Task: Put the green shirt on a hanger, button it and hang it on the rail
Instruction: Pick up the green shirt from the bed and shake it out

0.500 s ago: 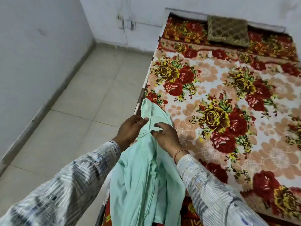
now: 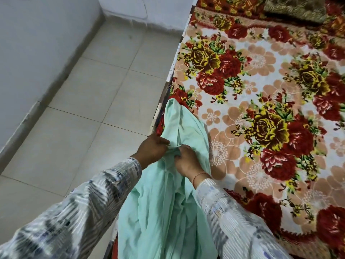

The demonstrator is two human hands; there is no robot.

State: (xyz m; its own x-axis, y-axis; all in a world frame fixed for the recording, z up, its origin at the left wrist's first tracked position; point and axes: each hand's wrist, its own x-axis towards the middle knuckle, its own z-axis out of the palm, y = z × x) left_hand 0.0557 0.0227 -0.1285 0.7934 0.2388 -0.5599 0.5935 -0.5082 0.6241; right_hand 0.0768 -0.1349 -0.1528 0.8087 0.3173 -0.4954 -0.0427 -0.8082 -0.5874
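the green shirt [image 2: 164, 193] lies bunched along the near left edge of the bed, draped from about 12 o'clock of the hands down toward 6 o'clock, over the floral blanket [image 2: 270, 109]. the left hand [image 2: 152, 149] pinches a fold of the shirt at its upper part, fingers closed on the cloth. the right hand [image 2: 187, 159], just beside it at 3 o'clock and nearly touching, grips the same gathered fabric. tiled floor [image 2: 84, 109] spreads at 9 o'clock.

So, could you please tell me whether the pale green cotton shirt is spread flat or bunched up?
Bunched up: the pale green cotton shirt hangs in loose folds over the bed edge, pinched by both hands.
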